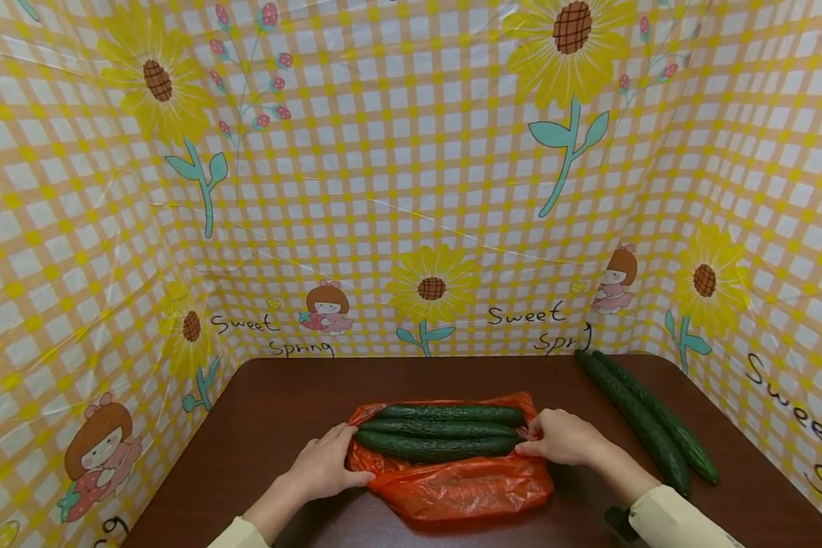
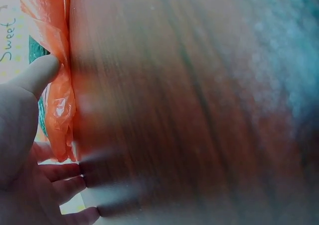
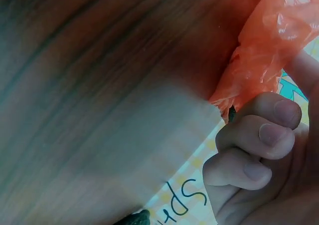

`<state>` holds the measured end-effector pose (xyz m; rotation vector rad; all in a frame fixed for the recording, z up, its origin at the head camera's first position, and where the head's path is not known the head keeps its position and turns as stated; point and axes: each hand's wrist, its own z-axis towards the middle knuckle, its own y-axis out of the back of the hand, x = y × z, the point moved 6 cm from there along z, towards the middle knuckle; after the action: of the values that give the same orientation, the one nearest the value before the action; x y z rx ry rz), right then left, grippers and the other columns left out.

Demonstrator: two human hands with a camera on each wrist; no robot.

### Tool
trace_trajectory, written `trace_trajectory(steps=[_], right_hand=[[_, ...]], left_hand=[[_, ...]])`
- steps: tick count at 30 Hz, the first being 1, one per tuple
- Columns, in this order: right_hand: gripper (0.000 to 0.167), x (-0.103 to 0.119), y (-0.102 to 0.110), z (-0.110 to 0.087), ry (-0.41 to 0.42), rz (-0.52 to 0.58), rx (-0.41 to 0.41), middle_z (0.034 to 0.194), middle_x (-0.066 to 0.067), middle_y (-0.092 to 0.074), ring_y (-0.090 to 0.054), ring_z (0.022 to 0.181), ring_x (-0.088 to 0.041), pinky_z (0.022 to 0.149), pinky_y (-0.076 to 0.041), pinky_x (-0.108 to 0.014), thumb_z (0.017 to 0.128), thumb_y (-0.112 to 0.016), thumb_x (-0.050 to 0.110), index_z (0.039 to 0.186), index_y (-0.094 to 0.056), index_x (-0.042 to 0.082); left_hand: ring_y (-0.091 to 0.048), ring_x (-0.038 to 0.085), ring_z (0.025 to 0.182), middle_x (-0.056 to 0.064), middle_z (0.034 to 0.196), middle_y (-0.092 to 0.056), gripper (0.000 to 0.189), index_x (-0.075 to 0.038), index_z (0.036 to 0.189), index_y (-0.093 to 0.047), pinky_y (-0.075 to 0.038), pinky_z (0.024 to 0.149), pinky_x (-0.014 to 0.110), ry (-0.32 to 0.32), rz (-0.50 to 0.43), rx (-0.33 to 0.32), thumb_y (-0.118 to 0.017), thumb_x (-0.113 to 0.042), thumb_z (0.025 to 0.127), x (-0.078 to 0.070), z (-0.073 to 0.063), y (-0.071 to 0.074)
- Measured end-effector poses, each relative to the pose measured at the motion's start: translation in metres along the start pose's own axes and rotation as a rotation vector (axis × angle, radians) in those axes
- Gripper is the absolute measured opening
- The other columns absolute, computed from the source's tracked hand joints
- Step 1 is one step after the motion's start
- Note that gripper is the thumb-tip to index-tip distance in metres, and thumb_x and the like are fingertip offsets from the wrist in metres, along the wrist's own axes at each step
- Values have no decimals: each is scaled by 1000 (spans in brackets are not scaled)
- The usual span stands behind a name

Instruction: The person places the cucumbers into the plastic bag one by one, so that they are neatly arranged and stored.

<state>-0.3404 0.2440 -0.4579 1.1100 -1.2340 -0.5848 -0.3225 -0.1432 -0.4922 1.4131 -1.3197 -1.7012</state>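
A thin red plastic bag (image 1: 466,495) lies on the table with its mouth spread around three dark green cucumbers (image 1: 441,447), side by side and crosswise. My left hand (image 1: 320,463) rests against the bag's left end. In the left wrist view its thumb (image 2: 46,68) touches the red plastic, while the other fingers are nearly straight along the table. On the opposite end, my right hand (image 1: 567,438) pinches the bag's edge beside the cucumber tips. The right wrist view shows curled fingers (image 3: 271,135) by the bunched plastic (image 3: 274,40); the pinch itself is partly hidden.
Two more long cucumbers (image 1: 640,415) lie at the right of the dark brown table (image 1: 281,396), beyond my right forearm. A small dark object (image 1: 619,524) shows beside the right sleeve. Checkered, flower-printed sheeting (image 1: 383,190) walls the table at the back and sides.
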Motion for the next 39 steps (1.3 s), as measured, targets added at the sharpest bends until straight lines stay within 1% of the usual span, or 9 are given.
trace_trajectory(steps=[2,6,11,15,20,23,27,34,39], right_hand=[[48,-1,1,1,17,15,8,54,10,-30,-26,50,-7,50,-21,-23,88,-76,43,57,-47,21],[43,-4,5,1,95,54,33,55,11,-32,-27,49,-5,49,-23,-22,92,-71,43,60,-55,20],[32,-2,12,1,245,151,90,60,11,-36,-29,52,-2,51,-26,-22,99,-66,30,72,-67,13],[25,0,14,0,282,199,135,64,10,-40,-30,55,-2,53,-27,-23,100,-63,23,80,-71,11],[17,6,11,0,303,230,218,84,6,-70,-57,73,-4,64,-45,-22,99,-64,22,94,-79,16],[17,12,8,-1,322,238,270,96,3,-75,-66,85,-8,71,-51,-23,99,-65,23,99,-81,17],[15,16,3,-1,339,246,317,96,4,-74,-64,84,-6,71,-50,-23,98,-66,20,100,-80,16],[11,14,2,-5,348,334,357,79,2,-61,-48,63,-2,58,-39,-20,96,-64,9,92,-75,9],[13,10,4,-9,322,415,388,67,6,-49,-37,50,-1,51,-35,-19,98,-62,9,96,-73,4]], left_hand=[[-40,38,144,21,155,-41,95,-6,149,-45,-32,110,66,3,-6,3,-72,-66,81,1,0,0],[-40,39,144,22,155,-41,95,-5,149,-45,-33,109,66,3,-5,2,-72,-65,81,-1,0,0],[-40,38,144,22,154,-42,95,-5,149,-46,-33,109,65,12,-2,-8,-73,-66,81,-3,0,3],[-40,39,143,23,154,-42,95,-4,148,-46,-33,109,66,15,-5,-11,-74,-64,80,-4,0,4],[-41,39,143,23,154,-43,94,-4,148,-46,-33,109,66,12,-2,-10,-74,-64,81,-5,0,5],[-41,39,142,23,153,-43,94,-4,148,-46,-34,108,65,8,4,-14,-74,-64,81,-6,0,6],[-42,38,142,22,153,-44,94,-4,147,-46,-35,108,65,10,8,-19,-74,-64,81,-5,-1,5],[-41,39,143,23,154,-43,95,-4,148,-45,-34,108,66,16,4,-8,-74,-64,81,-6,-1,3],[-40,39,143,23,154,-42,95,-4,149,-45,-33,109,66,28,-2,-2,-74,-64,81,-7,-2,2]])
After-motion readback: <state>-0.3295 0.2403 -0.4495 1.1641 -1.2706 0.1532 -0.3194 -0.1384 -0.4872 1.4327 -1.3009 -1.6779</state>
